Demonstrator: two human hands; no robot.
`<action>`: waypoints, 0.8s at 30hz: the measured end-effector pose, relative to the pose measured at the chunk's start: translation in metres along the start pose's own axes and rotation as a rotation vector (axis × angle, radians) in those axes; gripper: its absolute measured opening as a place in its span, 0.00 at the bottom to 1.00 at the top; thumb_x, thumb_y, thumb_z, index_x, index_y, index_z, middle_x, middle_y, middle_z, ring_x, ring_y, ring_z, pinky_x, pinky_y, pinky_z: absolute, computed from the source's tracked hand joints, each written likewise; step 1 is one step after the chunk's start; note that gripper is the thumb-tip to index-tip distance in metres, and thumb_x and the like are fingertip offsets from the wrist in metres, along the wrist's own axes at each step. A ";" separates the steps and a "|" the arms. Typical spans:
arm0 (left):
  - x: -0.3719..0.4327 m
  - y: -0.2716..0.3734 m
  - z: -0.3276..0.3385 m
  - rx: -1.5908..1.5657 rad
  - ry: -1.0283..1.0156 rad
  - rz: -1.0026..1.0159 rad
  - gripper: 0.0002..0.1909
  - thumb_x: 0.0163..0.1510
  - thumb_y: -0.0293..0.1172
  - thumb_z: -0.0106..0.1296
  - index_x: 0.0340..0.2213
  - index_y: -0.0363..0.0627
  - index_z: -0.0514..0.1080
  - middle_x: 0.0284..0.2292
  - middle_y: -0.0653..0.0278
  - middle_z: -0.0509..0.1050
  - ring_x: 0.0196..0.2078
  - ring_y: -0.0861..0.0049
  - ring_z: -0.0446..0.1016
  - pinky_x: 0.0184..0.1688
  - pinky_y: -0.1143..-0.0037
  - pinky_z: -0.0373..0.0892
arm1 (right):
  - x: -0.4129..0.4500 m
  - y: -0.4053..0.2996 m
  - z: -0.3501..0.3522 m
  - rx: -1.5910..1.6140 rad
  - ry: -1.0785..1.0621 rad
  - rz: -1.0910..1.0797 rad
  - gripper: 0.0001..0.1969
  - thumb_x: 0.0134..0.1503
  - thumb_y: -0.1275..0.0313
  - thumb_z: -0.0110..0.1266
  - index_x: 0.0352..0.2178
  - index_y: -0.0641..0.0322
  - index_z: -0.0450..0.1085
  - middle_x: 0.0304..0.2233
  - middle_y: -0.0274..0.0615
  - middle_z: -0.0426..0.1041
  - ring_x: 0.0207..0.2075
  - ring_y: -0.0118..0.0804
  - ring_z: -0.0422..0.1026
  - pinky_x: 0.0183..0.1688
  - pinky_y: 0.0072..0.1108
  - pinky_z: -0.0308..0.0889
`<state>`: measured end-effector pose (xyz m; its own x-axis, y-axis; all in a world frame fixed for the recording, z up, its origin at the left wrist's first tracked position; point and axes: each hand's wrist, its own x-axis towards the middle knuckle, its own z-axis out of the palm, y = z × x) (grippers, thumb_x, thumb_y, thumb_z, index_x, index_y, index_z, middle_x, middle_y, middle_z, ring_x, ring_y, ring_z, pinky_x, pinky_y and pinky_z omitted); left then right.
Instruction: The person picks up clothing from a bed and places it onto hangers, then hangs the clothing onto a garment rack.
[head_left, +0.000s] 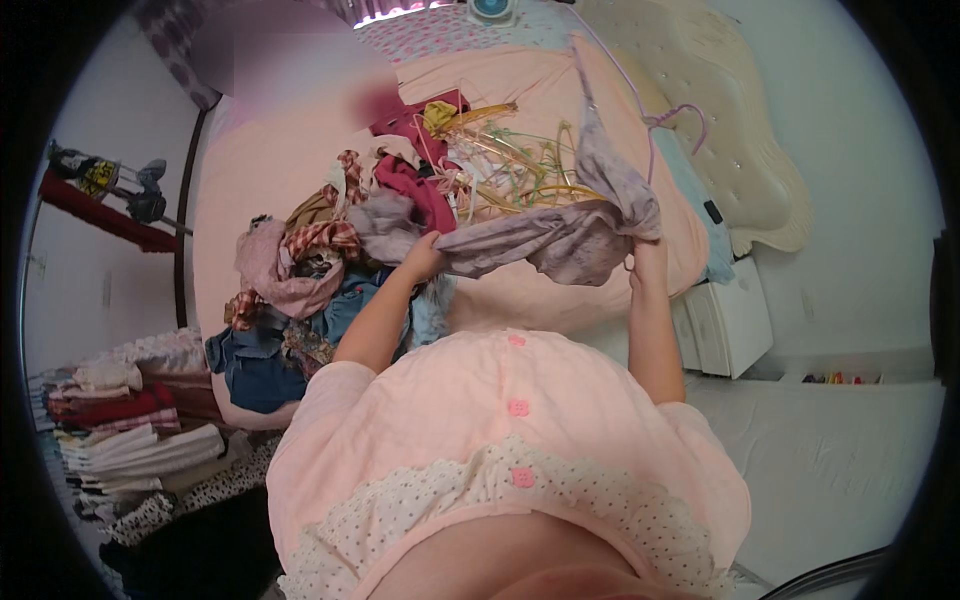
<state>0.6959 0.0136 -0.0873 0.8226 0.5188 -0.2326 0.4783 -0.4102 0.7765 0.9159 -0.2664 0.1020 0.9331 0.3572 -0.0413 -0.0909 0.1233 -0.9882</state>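
A mottled lavender-grey garment is stretched between my two hands above the near side of a bed. My left hand grips it at the left, beside a bunched grey piece of cloth. At the right, my right hand holds the garment's gathered end from below; folds hide most of the fingers. From there a strip of the cloth rises towards the far side, alongside a purple clothes hanger. The hanger's lower end disappears behind the cloth, so I cannot tell whether my right hand touches it.
Several loose hangers lie tangled mid-bed. A heap of mixed clothes covers the bed's near left; folded clothes are stacked beside it. A blurred person is across the bed. A tufted headboard and white nightstand stand right.
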 end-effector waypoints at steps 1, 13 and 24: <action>-0.004 0.013 -0.007 -0.283 -0.011 -0.065 0.16 0.40 0.25 0.45 0.35 0.46 0.65 0.28 0.60 0.70 0.32 0.69 0.69 0.35 0.69 0.63 | 0.004 0.003 -0.009 -0.002 -0.014 0.006 0.18 0.44 0.75 0.51 0.39 0.66 0.64 0.36 0.37 0.67 0.34 0.29 0.67 0.35 0.18 0.62; -0.147 0.106 -0.105 -1.214 0.356 0.037 0.15 0.43 0.16 0.42 0.37 0.38 0.63 0.34 0.66 0.68 0.36 0.80 0.67 0.39 0.81 0.62 | 0.030 0.013 0.027 -0.257 -0.297 -0.091 0.14 0.46 0.74 0.48 0.36 0.69 0.65 0.31 0.40 0.68 0.30 0.31 0.68 0.30 0.20 0.65; -0.333 0.041 -0.142 -1.247 0.756 0.170 0.15 0.45 0.22 0.46 0.38 0.38 0.63 0.35 0.65 0.68 0.37 0.81 0.67 0.41 0.81 0.63 | -0.068 0.015 0.178 -0.175 -0.913 -0.024 0.12 0.41 0.78 0.50 0.31 0.67 0.67 0.28 0.36 0.70 0.28 0.27 0.68 0.29 0.17 0.64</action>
<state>0.3983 -0.0694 0.1046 0.2992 0.9534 -0.0382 -0.4981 0.1903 0.8460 0.7895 -0.1241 0.1165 0.2920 0.9556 0.0384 0.0484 0.0253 -0.9985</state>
